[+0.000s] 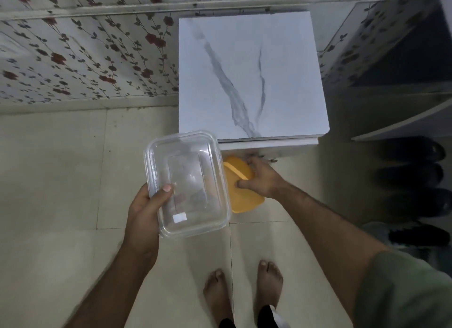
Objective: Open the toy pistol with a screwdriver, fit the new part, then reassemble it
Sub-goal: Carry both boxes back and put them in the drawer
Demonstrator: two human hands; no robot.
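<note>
Head view, only one. Person standing barefoot on a pale tiled floor (61,180), in front of a small white marble-patterned table top (252,75).

Left hand (144,210) grips a clear rectangular plastic container (188,183) by its near-left corner: thumb clamped over the rim, the other fingers underneath and hidden. Container sits up and to the right of that hand, tilted, at about table-edge height. Looks empty apart from a small white label near the thumb side; faint reddish smears through the wall could be contents or something seen through the plastic, can't tell.

Right hand (259,178) is spread flat over a yellow-orange plastic lid (241,193), fingers splayed across its top, thumb at the near edge. Lid lies under that hand, just beside the container's right wall and below the table's front edge. My read: lid is off so the box is free to take parts, or it's being carried separately to the table.

Toy pistol, screwdriver, new part: none visible. Judging by that, the task hasn't started; this is setup.

Dark shoes (413,176) lined up well right of the right forearm, irrelevant.
</note>
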